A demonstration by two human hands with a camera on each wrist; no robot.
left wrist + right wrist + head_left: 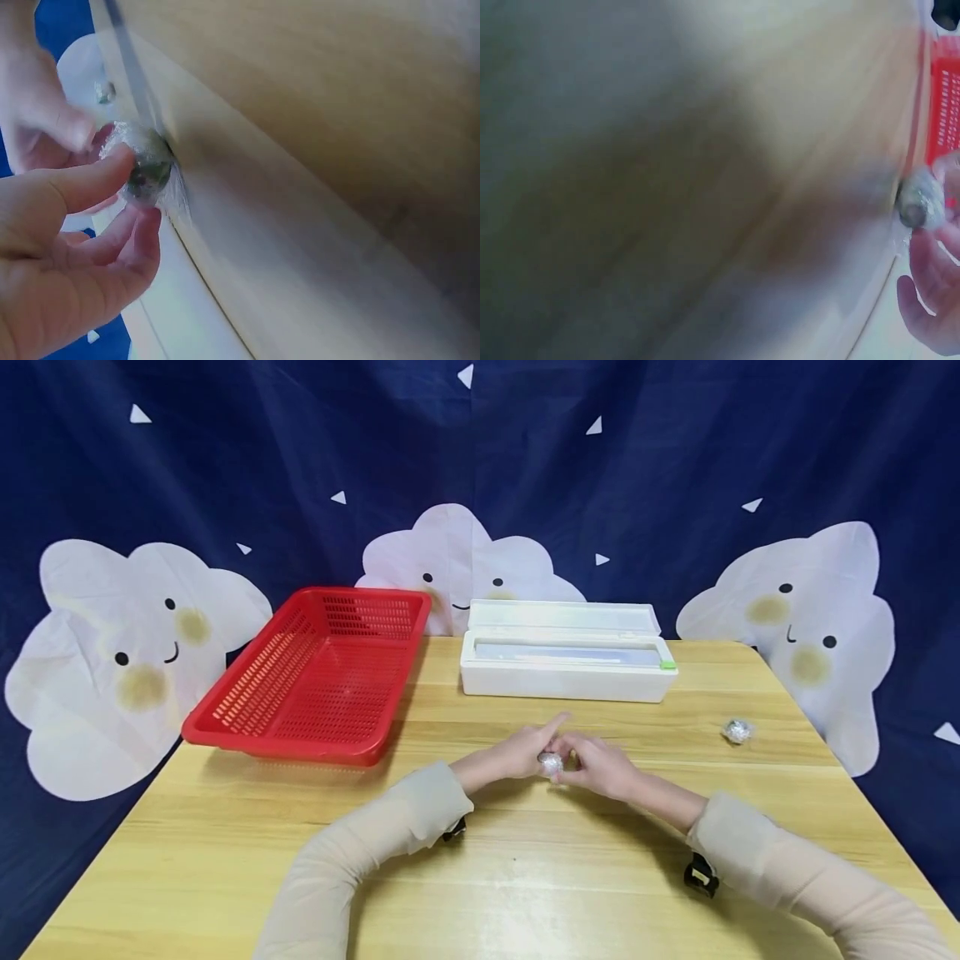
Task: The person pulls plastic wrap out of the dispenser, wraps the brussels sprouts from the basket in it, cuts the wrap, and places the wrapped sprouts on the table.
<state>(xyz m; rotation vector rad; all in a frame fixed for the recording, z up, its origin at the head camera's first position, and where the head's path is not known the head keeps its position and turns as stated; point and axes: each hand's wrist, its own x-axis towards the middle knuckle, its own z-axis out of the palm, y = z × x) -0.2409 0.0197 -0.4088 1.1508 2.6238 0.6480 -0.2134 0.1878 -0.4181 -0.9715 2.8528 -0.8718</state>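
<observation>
A small round thing wrapped in clear crinkled film [551, 764] is held between both hands just above the table; in the left wrist view the wrapped ball [148, 161] looks dark green inside, with loose film at its edge. My left hand [517, 753] pinches it between thumb and fingers. From the other side my right hand [603, 767] grips it with thumb and fingertips. In the right wrist view the wrapped ball [921, 199] sits at the right edge, and that hand is partly cut off. Its exact contents are hidden by the film.
Behind the hands stands a white film dispenser box [562, 683], its lid raised, with a green slider [667, 666]. A red perforated basket [360, 752] is at the back left. Another wrapped ball [737, 732] lies on the wooden table [525, 893] at the right.
</observation>
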